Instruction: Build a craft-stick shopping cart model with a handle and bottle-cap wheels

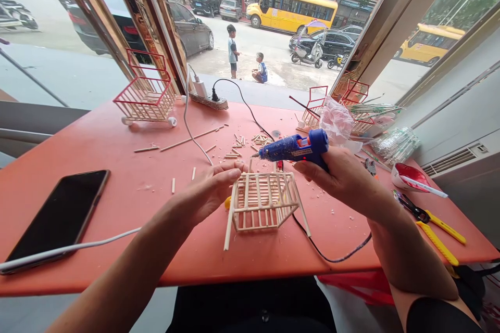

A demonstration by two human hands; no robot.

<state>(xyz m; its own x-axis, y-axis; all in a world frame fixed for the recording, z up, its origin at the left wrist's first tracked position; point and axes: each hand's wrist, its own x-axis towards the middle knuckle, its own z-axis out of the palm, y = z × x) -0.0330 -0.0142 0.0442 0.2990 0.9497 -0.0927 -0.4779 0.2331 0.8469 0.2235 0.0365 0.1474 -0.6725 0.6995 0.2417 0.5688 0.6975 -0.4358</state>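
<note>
A small frame of pale wooden sticks (265, 200) stands near the table's front edge, two longer sticks slanting down at its sides. My left hand (211, 190) is at its upper left corner, fingers closed around a short upright stick (250, 165). Above the frame's right side, my right hand (332, 171) grips a blue glue gun (297, 148). The gun points left, its nozzle tip close to the top of the short stick. Whether tip and stick touch is too small to tell.
On the orange table (133, 166) lie loose sticks (191, 139), a phone (58, 213), yellow-handled pliers (437, 229) and a red bowl (410, 177). A red-trimmed stick cart (146, 96) stands back left, a power strip (209, 100) behind. Cables cross the table.
</note>
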